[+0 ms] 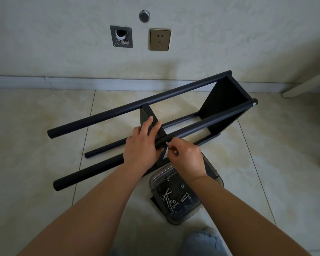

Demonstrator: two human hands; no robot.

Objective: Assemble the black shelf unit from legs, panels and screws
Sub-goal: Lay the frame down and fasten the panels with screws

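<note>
Black shelf unit (174, 111), part-built from round tube legs and flat panels: lying on its side across the beige tiled floor (35, 126), far end toward the right. Left hand (142, 143): fingers curling over the near black tube leg (92, 171) and middle black panel (148, 115), gripping both. Right hand (187, 157): fingertips pinching a small silver screw (167, 143), its tip touching that leg just right of the left hand. Clear plastic tray (175, 218) near the right wrist: holding loose silver screws (169, 199).
</note>
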